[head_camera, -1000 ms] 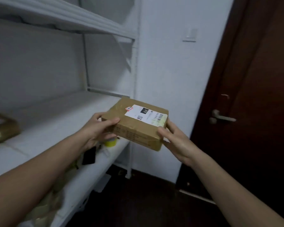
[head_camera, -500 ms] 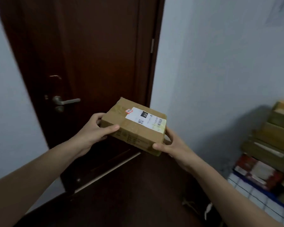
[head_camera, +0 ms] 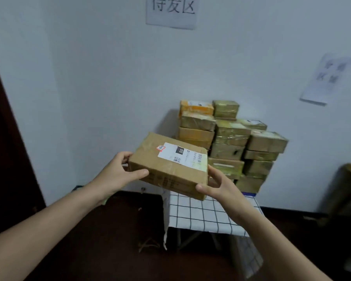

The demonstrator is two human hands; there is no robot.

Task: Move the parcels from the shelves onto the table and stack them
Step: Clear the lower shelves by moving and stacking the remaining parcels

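The view has swung from the shelves, past the door, to the counter, so the carry looks nearly done. Left hand and right hand each clamp an end of the parcel, held in the air with the stack at its 2 o'clock.

ahead of right hand: stack of parcels against the wall.
below right hand: bare front of checked table.
beside left hand: open air.
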